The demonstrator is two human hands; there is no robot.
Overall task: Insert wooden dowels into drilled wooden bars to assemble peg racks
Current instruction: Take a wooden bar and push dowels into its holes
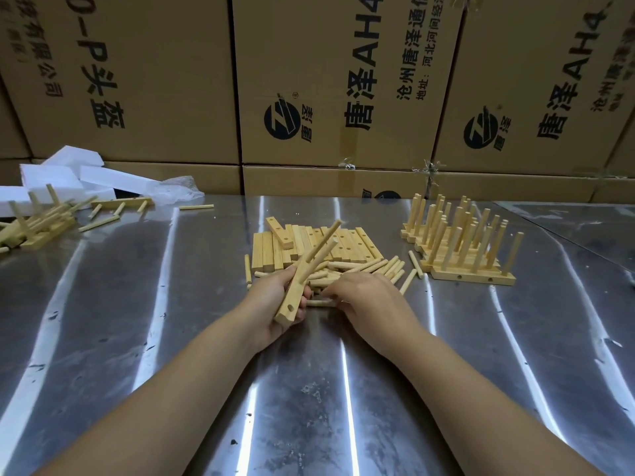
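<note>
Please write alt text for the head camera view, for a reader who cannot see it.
A person's left hand holds a drilled wooden bar with two dowels already in it, while the right hand touches a loose dowel on a metal table. Finished peg racks stand at the right.

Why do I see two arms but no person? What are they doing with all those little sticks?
The camera sits on the person's head, looking down, so you see only their arms. The left hand grips a wooden bar with two dowels stuck in it. The right hand reaches into the loose dowels; I cannot tell if it has pinched one. On the shiny metal table lie drilled bars in a pile, and finished racks stand at the right. Cardboard boxes are stacked behind.
</note>
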